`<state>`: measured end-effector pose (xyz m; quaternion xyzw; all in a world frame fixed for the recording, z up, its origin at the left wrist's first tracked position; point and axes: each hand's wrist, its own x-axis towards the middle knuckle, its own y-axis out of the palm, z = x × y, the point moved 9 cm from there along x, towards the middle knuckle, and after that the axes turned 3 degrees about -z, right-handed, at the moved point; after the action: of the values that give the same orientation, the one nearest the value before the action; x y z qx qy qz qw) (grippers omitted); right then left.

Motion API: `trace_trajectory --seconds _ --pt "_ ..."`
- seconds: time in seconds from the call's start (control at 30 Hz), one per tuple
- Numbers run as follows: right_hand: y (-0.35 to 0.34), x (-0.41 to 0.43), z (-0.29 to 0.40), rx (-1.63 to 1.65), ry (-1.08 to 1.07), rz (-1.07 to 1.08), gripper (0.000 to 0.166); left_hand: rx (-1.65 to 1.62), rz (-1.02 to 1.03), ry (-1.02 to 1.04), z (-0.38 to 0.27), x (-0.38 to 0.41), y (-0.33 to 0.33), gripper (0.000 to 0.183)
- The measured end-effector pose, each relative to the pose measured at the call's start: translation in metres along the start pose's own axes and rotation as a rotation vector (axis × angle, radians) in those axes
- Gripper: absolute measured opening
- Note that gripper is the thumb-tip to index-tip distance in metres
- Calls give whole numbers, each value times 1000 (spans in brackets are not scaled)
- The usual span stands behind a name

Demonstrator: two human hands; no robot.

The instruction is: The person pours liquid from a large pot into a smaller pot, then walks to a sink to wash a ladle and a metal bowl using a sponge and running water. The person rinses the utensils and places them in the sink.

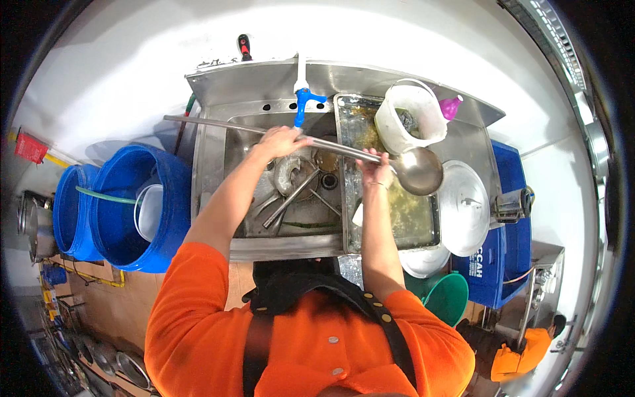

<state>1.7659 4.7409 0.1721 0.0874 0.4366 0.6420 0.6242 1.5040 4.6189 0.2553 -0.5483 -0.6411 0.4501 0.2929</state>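
A long-handled metal ladle (342,148) lies slantwise across the sink, its round bowl to the right. My right hand (375,168) grips the handle close to the bowl. Farther left, just below the blue tap (303,104), my left hand (283,141) is wrapped over the handle from above; some of its fingers are hidden. Beneath the ladle, the steel sink basin (243,208) holds several metal utensils, including a tubular handle (291,198). Under my right hand is a metal tray (416,218) with cloudy greenish liquid in it.
A white bucket (387,126) stands on the tray's far end beside a purple bottle (450,107). Round metal lids (466,218) lean at the right. Large blue barrels (173,213) stand left, a green bucket (449,297) below right. Another person (521,355) is at lower right.
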Motion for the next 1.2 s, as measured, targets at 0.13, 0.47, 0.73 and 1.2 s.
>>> trace_trajectory --seconds 0.13,0.47,0.73,1.2 --pt "-21 -2 61 -25 -124 -16 36 71 -106 2 -2 24 13 62" --pt "-115 1 223 -247 -459 -232 27 90 -139 -3 -22 40 15 55" --pt "-164 -49 373 -304 -958 -551 23 63 -255 -7 -5 38 19 57" --pt "-222 -87 439 1 -979 -873 19 120 -168 -76 45 31 16 46"
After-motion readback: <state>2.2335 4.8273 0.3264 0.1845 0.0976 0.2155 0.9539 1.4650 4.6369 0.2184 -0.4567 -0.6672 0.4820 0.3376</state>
